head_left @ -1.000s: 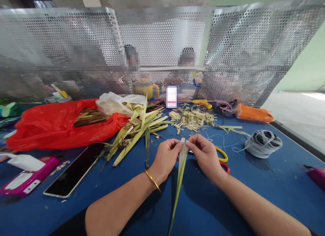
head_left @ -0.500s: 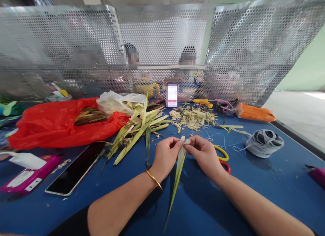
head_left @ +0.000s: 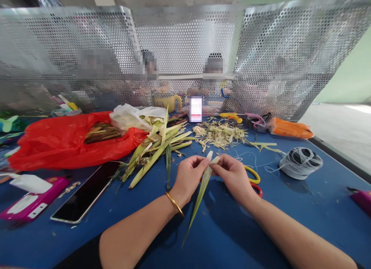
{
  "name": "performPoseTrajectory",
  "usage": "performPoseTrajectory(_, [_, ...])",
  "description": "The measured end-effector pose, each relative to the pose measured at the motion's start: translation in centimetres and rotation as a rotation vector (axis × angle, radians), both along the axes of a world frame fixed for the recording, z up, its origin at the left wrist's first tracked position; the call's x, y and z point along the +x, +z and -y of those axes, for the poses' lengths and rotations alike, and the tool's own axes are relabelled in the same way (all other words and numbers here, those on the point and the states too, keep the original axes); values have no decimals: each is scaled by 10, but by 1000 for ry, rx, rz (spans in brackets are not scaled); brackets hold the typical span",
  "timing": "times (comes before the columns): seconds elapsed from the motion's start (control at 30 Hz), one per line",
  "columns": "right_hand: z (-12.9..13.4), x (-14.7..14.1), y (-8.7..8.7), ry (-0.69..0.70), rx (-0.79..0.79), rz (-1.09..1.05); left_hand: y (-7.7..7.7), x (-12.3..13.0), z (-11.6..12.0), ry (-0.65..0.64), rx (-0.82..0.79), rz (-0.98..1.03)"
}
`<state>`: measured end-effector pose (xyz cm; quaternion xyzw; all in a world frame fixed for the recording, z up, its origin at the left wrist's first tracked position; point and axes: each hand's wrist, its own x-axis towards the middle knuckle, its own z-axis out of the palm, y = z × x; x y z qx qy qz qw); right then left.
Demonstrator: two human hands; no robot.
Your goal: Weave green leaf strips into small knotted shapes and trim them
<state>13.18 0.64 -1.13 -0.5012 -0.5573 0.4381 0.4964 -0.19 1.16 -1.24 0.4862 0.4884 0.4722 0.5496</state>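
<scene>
Pinching seems to be the step in hand: the leaf strip (head_left: 199,195) hangs by its upper end, its narrow tail pointing toward the wearer above the blue worktop (head_left: 162,247). Two pale ends cross in a narrow V at the top; whether they belong to one folded leaf or two pieces cannot be told. To the left of the strip, the left hand (head_left: 188,176) has thumb and fingers closed on one pale end; to its right, the right hand (head_left: 232,176) grips the other the same way. My judgement is that the next move calls for a firm pinch where the ends meet, so that the thin leaf neither slips nor splits.

A dark phone (head_left: 87,195) lies well left of the strip. Just beyond the right hand, to the strip's right, show the yellow and red handles of scissors (head_left: 255,181), and well right of it sits a ball of grey twine (head_left: 302,163). Beyond the strip to the left is a heap of leaves (head_left: 159,151), with a red bag (head_left: 58,141) farther left. Scraps (head_left: 223,134) lie straight beyond it, before a perforated metal screen (head_left: 185,37).
</scene>
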Motion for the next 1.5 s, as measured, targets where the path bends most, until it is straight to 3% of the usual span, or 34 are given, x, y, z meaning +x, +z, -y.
performPoseTrajectory(0.2, [2,3,3,-48,71,79,5,2,3,-18,17,27])
performPoseTrajectory(0.4, [8,4,3,-49,400,394,3,3,2,26,-2,54])
performPoseTrajectory(0.47, [8,2,2,-46,356,359,2,2,1,39,28,32])
performPoseTrajectory(0.57, [5,-1,1,-34,166,203,1,1,1,52,79,-9])
performPoseTrajectory(0.67, [3,-2,1,7,49,84,2,2,2,42,50,17])
performPoseTrajectory(0.87, [3,0,3,-62,60,88,3,3,5,-9,27,30])
performPoseTrajectory(0.97, [6,1,3,-77,139,201,4,4,5,12,-11,56])
performPoseTrajectory(1.1, [11,3,3,-55,405,464,5,5,4,59,-56,106])
performPoseTrajectory(1.17, [11,3,4,-40,456,494,4,5,4,70,-46,110])
performPoseTrajectory(1.4, [3,-3,0,-2,15,42,1,3,4,56,-60,22])
performPoseTrajectory(1.5, [2,-2,-2,4,-33,-42,1,4,5,26,-98,53])
